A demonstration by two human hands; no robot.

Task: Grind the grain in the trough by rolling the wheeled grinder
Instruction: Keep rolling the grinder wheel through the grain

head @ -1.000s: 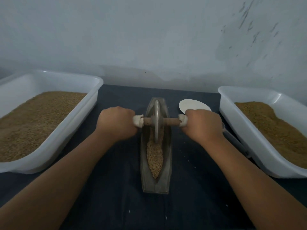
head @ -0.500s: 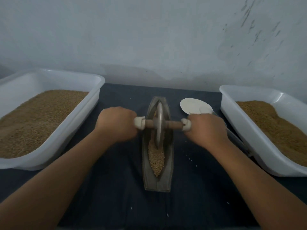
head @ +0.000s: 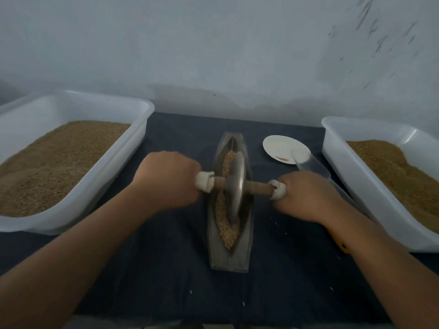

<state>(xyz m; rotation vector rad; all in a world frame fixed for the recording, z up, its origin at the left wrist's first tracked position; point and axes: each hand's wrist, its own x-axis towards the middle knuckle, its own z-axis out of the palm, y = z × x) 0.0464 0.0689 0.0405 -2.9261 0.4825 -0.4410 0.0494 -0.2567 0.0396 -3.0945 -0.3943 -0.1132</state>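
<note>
White tub (head: 133,143) of brown granular stuff on the left. Left hand (head: 166,181) is fisted round the axle's left end, fingers curled tight. The wheeled grinder (head: 235,186) sits mid-trough (head: 228,263) on the dark cloth (head: 166,293), disc standing in the grain (head: 226,236). Right hand (head: 306,198) wraps the other end the same way. Small plate (head: 280,146), second tub (head: 344,167) far right.

Two forearms show bare from the picture's lower corners to the wrists, one on each side of the trough (head: 229,257). The left hand (head: 169,180), left of the trough, and the right hand (head: 306,198), right of it, are ungloved. A small yellow-orange patch (head: 343,246) shows at the right wrist's outer edge, right of the trough's near end; whether it is worn cannot be told.
</note>
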